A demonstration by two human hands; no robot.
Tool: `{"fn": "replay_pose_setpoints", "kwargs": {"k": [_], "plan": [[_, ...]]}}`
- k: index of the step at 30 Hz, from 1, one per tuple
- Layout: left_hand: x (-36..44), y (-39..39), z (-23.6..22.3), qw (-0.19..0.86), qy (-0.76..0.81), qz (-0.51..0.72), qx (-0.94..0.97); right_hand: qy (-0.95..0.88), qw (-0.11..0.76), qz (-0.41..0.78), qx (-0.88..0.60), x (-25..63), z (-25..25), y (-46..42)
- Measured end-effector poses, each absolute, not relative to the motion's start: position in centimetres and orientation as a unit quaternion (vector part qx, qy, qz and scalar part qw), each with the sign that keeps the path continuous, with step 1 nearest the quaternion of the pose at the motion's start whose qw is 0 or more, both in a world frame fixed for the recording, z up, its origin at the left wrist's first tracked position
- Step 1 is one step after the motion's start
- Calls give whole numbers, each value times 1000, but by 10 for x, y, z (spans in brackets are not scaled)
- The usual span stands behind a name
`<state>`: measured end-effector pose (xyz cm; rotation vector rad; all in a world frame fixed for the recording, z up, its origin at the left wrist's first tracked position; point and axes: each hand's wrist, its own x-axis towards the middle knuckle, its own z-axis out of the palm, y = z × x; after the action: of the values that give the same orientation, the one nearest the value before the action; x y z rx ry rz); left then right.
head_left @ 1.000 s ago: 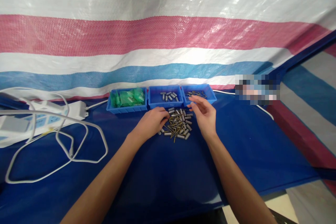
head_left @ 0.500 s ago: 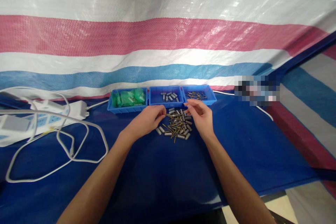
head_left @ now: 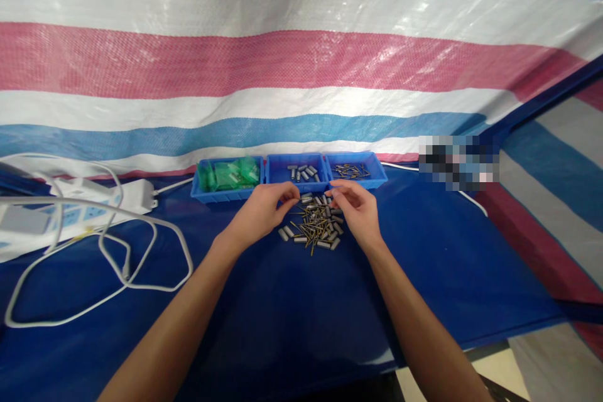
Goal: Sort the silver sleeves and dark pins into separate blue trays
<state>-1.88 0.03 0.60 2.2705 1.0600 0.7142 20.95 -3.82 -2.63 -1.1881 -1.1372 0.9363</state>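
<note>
A pile of brass screws and short grey cylinders (head_left: pixel 315 227) lies on the blue cloth (head_left: pixel 292 314). My left hand (head_left: pixel 261 210) is at the pile's far left edge, just in front of the middle blue tray (head_left: pixel 273 171). Its fingertips are pinched together, and what they hold is too small to make out. My right hand (head_left: pixel 357 208) hovers over the pile's far right side with fingers curled into a pinch. Behind the pile are the middle tray with grey cylinders, the right tray (head_left: pixel 377 169) with brass screws, and the left tray (head_left: pixel 195 185) with green bags.
A white power strip (head_left: pixel 80 204) and looping white cables (head_left: pixel 141 264) lie on the left of the cloth. A striped tarp wall (head_left: pixel 301 56) rises right behind the trays. The table's edge (head_left: pixel 518 333) drops off at the right front.
My right hand came back from the right tray to the pile and closed its fingers. My left hand rose from the pile toward the middle tray, pinched.
</note>
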Motion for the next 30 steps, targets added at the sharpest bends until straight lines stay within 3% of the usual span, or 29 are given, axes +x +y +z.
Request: {"fn": "replay_pose_setpoints", "kwargs": {"k": [7, 16, 19, 24, 30], "plan": [[-13, -6, 14, 272, 378, 337, 818, -520, 519, 499, -458, 206, -24, -43], [-5, -11, 8, 292, 373, 327, 818, -496, 520, 538, -441, 204, -26, -42], [-5, -9, 2, 269, 398, 278, 832, -492, 546, 492, -467, 207, -28, -40], [-9, -4, -9, 215, 420, 149, 869, -410, 664, 328, -533, 215, -32, -34], [-9, -4, -12, 214, 426, 103, 873, -379, 659, 335, -557, 226, -38, -30]]}}
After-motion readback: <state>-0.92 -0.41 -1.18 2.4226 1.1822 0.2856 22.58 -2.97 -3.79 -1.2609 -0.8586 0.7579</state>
